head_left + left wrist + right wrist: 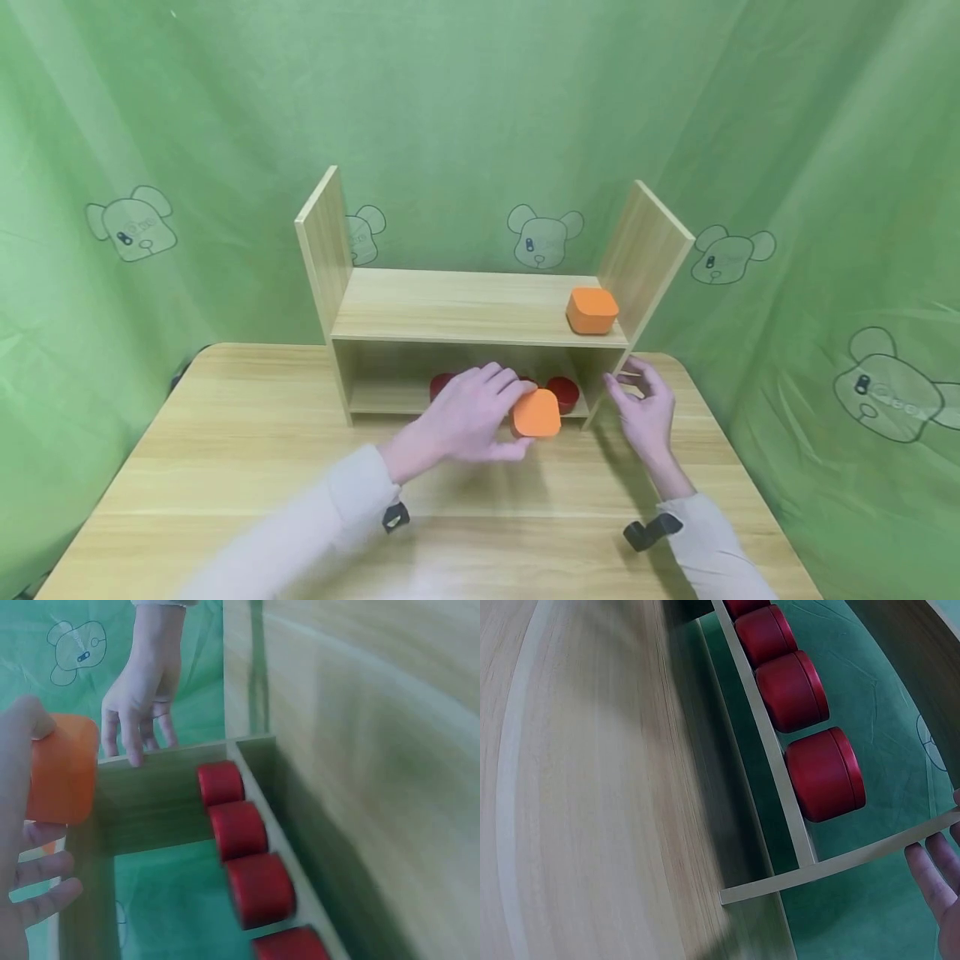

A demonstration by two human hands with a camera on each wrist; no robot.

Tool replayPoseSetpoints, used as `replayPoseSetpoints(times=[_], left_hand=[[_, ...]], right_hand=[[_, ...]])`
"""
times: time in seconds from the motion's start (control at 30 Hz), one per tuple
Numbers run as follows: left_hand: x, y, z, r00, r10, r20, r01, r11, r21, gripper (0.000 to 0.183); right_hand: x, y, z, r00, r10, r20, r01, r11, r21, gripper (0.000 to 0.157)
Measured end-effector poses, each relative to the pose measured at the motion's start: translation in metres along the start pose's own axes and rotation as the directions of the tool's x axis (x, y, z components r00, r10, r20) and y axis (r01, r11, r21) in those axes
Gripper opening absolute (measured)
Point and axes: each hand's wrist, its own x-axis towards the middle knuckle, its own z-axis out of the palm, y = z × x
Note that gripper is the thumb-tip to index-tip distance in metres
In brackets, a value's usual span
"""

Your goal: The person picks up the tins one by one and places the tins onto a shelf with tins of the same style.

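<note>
My left hand (472, 412) grips an orange rounded-square box (536, 413) between thumb and fingers, just in front of the shelf unit's lower opening. In the left wrist view the same orange box (66, 769) shows at the left edge. My right hand (648, 408) is at the outer side of the wooden shelf unit's right panel (648, 242), fingers fairly straight, fingertips at its edge. Several round red tins (825, 774) stand in a row on the lower shelf, partly hidden behind my left hand in the head view.
A second orange box (592, 312) sits at the right end of the upper shelf (457, 304). The left side panel (322, 250) rises on the other side. Under the unit lies a wooden table (247, 467), with green curtain (450, 108) behind and beside it.
</note>
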Motion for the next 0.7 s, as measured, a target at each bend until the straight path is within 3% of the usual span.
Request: replayPoseSetpoints(times=[0.2,0.7], left_hand=[[0.014,-0.007,-0.011,0.999,0.033,-0.013,-0.033,0.999,0.017,0.057],[0.045,-0.033,-0.029,1.0,-0.017,0.017,0.017,1.0,0.005,0.06]], right_hand=[[0.0,0.0,0.0,1.0,-0.01,0.004,0.01,1.0,0.01,0.038],[0.009,0.029,-0.002,1.0,-0.002,-0.018,0.002,1.0,-0.012,0.041]])
